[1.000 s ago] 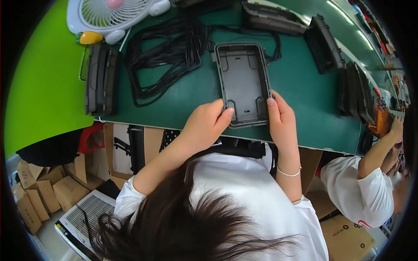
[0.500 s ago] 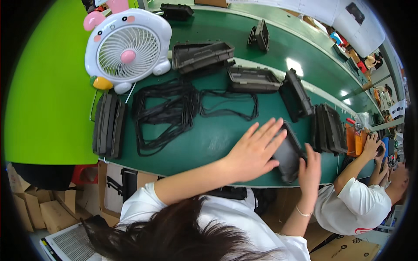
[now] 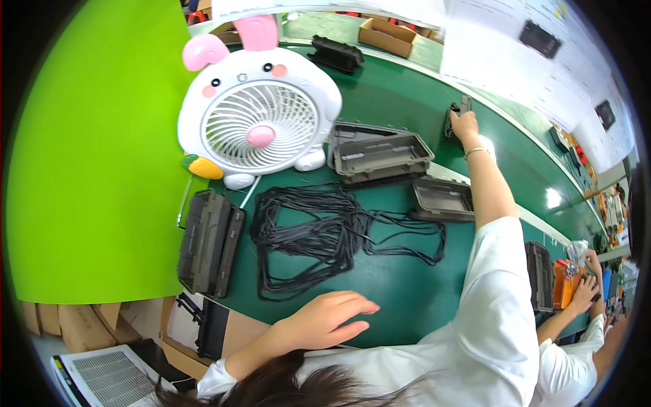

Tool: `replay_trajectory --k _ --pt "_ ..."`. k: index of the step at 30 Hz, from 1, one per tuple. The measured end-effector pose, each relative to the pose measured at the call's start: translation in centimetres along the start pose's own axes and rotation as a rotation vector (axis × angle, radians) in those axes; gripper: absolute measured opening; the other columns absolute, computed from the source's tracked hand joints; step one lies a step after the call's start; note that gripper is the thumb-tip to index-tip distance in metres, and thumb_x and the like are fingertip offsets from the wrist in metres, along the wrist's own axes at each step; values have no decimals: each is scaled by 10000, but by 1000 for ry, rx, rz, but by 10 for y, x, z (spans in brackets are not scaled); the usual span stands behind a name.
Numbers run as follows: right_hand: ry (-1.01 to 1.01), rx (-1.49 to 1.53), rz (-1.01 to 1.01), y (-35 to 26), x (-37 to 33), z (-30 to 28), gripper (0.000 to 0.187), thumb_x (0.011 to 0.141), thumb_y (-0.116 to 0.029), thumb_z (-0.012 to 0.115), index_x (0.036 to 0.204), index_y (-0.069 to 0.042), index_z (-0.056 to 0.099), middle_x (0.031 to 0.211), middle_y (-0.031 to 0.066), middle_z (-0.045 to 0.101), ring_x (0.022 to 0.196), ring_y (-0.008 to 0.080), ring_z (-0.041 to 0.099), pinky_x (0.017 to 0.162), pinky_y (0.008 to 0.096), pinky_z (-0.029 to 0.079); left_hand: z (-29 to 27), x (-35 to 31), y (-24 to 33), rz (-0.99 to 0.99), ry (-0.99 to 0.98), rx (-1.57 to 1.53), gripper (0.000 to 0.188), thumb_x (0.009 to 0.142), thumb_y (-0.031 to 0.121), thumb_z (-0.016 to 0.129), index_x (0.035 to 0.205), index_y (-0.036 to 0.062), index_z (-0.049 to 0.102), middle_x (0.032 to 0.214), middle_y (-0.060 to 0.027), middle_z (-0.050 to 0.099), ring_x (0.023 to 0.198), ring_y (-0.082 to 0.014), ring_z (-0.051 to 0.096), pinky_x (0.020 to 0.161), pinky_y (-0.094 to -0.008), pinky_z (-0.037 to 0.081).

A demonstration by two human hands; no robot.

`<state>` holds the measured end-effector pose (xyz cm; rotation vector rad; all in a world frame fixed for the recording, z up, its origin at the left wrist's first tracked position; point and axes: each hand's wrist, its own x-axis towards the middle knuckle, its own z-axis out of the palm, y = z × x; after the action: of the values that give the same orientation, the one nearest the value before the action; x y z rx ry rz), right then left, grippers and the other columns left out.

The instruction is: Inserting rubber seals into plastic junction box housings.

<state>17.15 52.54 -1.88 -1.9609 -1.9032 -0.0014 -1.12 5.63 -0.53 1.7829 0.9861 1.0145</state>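
My right hand (image 3: 465,126) is stretched out to the far green strip and grips a small dark plastic case (image 3: 451,121), partly hidden by the fingers. My left hand (image 3: 333,317) holds nothing, its fingers apart over the near edge of the green table (image 3: 400,295). Beyond it lies a loose heap of thin black rubber rings (image 3: 308,237), with a few more rings (image 3: 413,234) to their right. Farther back are open dark plastic case halves (image 3: 383,157) and another open case half (image 3: 444,199), partly behind my right arm.
A white rabbit-shaped fan (image 3: 261,112) stands at the back left. Stacked case parts (image 3: 209,244) stand below it. Another dark case (image 3: 337,54) and a cardboard box (image 3: 386,37) are at the back. A co-worker's hands (image 3: 584,293) are beside an orange bin (image 3: 564,285) at right.
My right hand has left the dark case half near the table edge and reached far forward to the small case. My left hand has drawn back to the left. The view has shifted.
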Motion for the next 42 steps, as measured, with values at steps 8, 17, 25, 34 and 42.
replay_trajectory --k 8,17,25,34,42 --pt "-224 236 -392 20 -71 -193 413 797 -302 580 1052 23 570 841 85 603 818 161 558 738 300 441 -41 -55 7 -188 86 -343 277 789 116 549 1023 -32 568 953 -132 615 885 -240 592 793 -312 456" --pt "-738 329 -1037 43 -375 -171 201 660 -124 651 724 -65 470 699 69 468 699 263 483 615 369 410 14 5 18 -12 -170 493 538 819 348 526 1233 10 464 1306 -199 415 1232 -335 364 1033 -473 229" --pt "-434 510 -733 7 -309 -140 176 748 17 532 915 5 585 797 143 558 730 307 546 647 357 443 23 7 10 68 -140 713 443 745 209 605 1141 30 522 1225 -168 479 1144 -309 455 984 -477 313" --pt "-133 -11 -939 -23 -280 -61 88 716 -52 598 776 -51 534 734 108 529 673 296 587 565 365 495 -35 84 -63 -257 401 1252 174 705 116 642 826 43 541 756 -94 505 761 -251 522 644 -351 460" --pt "271 623 -663 7 -304 -132 133 732 34 565 842 -13 506 803 101 533 761 249 515 681 308 431 -25 65 22 -30 456 -424 112 907 44 422 999 -16 442 650 -34 469 438 -79 415 418 -202 358"
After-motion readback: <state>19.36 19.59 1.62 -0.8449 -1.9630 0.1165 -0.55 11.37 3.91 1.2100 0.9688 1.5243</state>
